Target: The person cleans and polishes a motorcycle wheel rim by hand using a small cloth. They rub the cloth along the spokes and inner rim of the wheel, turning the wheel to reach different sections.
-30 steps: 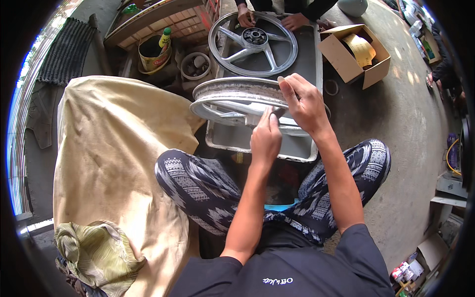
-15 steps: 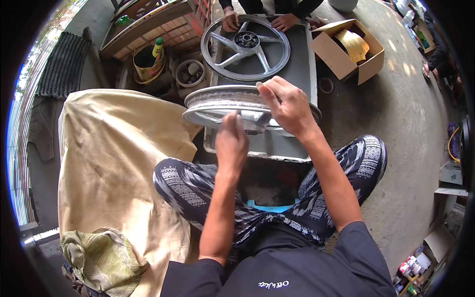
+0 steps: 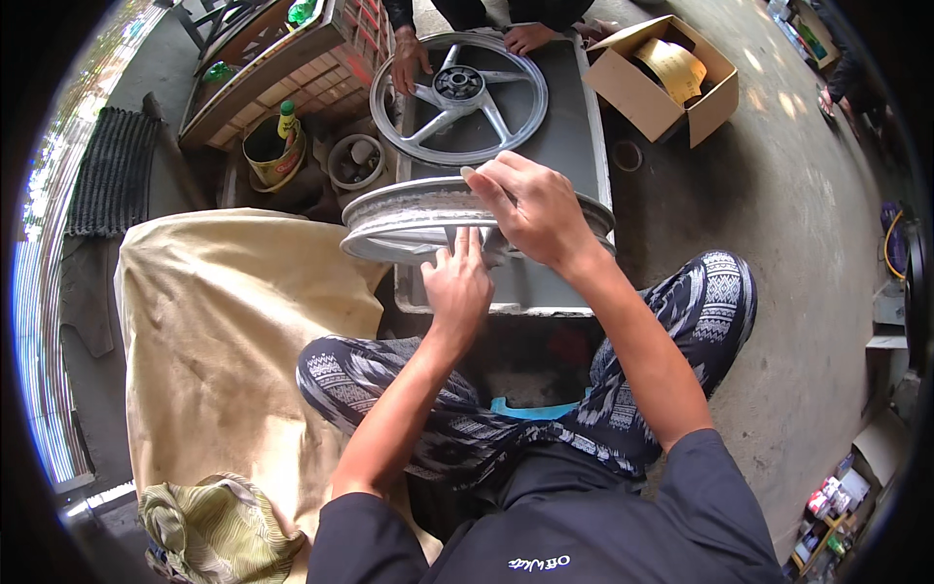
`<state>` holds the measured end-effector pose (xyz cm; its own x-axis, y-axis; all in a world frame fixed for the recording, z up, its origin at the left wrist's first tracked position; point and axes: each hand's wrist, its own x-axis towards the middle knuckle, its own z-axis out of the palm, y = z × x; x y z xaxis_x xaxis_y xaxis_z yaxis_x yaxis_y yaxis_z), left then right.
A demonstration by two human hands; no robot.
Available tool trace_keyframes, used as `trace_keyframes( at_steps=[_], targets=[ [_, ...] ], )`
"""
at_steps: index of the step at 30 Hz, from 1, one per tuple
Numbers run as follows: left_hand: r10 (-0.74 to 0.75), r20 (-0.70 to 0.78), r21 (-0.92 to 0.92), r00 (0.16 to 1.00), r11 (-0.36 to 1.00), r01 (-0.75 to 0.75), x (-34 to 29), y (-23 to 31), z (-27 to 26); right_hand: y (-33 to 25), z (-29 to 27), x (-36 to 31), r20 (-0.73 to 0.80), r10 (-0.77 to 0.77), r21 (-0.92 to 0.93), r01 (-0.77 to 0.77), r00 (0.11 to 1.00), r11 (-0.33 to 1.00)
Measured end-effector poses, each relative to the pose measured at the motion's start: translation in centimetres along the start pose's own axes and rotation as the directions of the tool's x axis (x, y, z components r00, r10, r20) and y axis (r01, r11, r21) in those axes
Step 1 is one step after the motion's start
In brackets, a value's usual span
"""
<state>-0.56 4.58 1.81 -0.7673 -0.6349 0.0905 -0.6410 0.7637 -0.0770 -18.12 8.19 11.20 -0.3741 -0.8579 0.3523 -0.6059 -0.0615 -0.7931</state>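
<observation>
A silvery spoked motorcycle wheel rim (image 3: 409,211) without a tyre is tilted nearly edge-on in front of me, over a grey tray (image 3: 545,290) with a pale edge. My right hand (image 3: 530,209) is closed at its upper edge, thumb pointing left; its fingertips are partly hidden. Below the rim, my left hand (image 3: 459,287) has its fingers stretched upward, touching the lower side near the spokes. Its palm is turned partly away. Just beyond lies a second five-spoked wheel rim (image 3: 530,112), flat on the tray's far part. Another person's hands (image 3: 409,60) rest at its far edge.
An open cardboard box (image 3: 647,92) stands right of the tray. Left are a bucket with a yellow bottle (image 3: 287,122), a white tub (image 3: 356,161) and a wooden crate (image 3: 282,73). A beige cloth (image 3: 243,321) covers something beside my left leg, with a greenish rag (image 3: 219,530) on it.
My left hand, blurred before, now shows clearly, fingers stretched against the rim's underside. My right hand keeps its place on the rim. The whole view has shifted slightly.
</observation>
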Motion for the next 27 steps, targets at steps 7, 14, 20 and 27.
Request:
trace_keyframes(
  at_steps=[7,14,20,27],
  targets=[
    [-0.015,-0.013,0.048,1.0,0.999,0.016,-0.3,-0.2,0.3,0.5,0.0,-0.6,-0.045,-0.001,-0.022,0.0,0.999,1.0],
    [-0.01,-0.104,0.036,0.994,0.999,0.014,0.1,-1.5,1.1,0.5,0.5,0.5,-0.092,-0.054,-0.059,0.048,0.994,0.997],
    [-0.023,-0.11,0.018,0.994,1.0,0.025,1.1,-2.3,0.2,1.0,0.4,2.3,0.002,0.024,-0.098,-0.023,1.0,0.995],
    [-0.042,-0.09,-0.019,0.995,0.999,0.04,0.8,-1.2,0.9,1.1,0.8,3.6,-0.048,0.095,-0.122,-0.1,0.994,0.987]
  ],
)
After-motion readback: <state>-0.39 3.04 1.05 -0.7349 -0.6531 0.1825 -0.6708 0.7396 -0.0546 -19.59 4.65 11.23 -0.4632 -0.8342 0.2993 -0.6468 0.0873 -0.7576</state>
